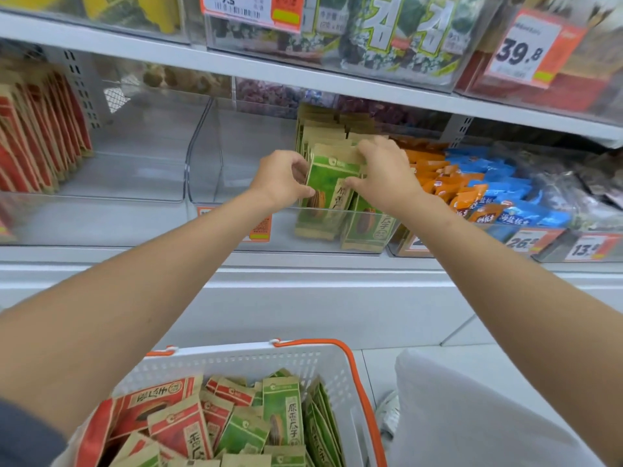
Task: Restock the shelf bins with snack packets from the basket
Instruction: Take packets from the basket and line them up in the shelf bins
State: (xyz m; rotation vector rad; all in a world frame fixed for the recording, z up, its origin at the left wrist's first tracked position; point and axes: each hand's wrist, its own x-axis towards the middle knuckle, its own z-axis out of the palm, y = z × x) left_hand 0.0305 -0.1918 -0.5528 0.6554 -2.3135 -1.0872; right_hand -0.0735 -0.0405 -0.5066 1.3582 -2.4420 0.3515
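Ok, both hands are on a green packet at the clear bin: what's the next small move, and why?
Probably press the green paper snack packet back against the row behind it in the clear plastic bin, then release. The left hand and right hand pinch its sides, its lower end already sits behind the bin's front wall, and the white plastic basket holds more.

Both hands (333, 178) grip green packet (328, 183) in clear bin (236, 227).

Top white-and-orange price tag (236, 5): is showing "7.5"
Upper-right white-and-orange price tag (522, 52): is showing "39.8"
Green paper snack packet, lower centre (286, 416): is bearing "原香瓜子"
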